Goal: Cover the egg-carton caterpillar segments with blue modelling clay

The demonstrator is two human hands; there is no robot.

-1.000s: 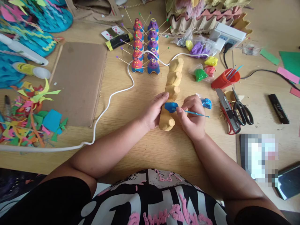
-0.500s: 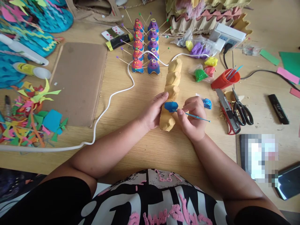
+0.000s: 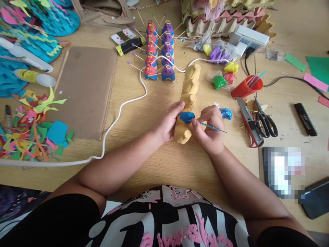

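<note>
Egg-carton strip [image 3: 189, 100], left of the red cup [image 3: 243, 87], is best steadied by the left fingers [image 3: 177, 108] gripping it while its blue patch [image 3: 186, 117] is smoothed lightly with the stick [image 3: 214, 128] pinched in the right fingers [image 3: 198, 131].

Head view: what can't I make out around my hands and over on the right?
Left hand: in the head view, the fingers' ends are hidden behind the yellow strip.
Blue stick: head view, its tip blends into the blue patch.
Phone: head view, cut off by the right edge.
Item beside it: head view, covered by pixel blocks.
</note>
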